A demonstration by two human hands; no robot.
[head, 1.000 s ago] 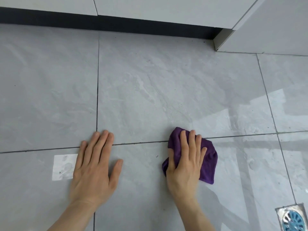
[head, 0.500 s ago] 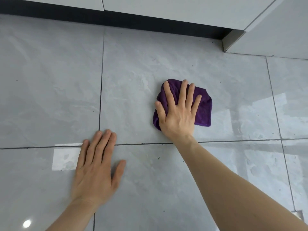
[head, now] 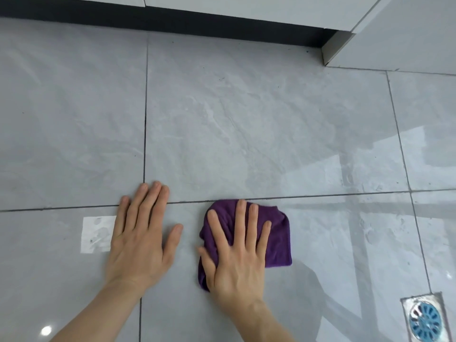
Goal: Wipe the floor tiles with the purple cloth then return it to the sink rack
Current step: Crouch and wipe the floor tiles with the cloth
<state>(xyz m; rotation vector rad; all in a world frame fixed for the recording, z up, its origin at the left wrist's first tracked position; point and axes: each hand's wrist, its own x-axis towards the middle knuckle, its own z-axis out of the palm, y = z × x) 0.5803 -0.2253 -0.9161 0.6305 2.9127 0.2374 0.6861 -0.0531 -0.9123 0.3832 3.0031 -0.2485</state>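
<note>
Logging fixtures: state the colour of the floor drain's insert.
Blue, set in a silver metal frame: the drain, seen in the head view's lower right corner.

Bright, even daylight; window glare on glossy floor tiles point(head: 246, 124); slight motion blur.

Not much to report on the person really: both forearms are bare, no sleeves reaching into view. The left hand point(head: 140, 239) and right hand point(head: 237, 253) have no gloves, rings, watch or bracelet, and the fingernails look short and plain.
</note>
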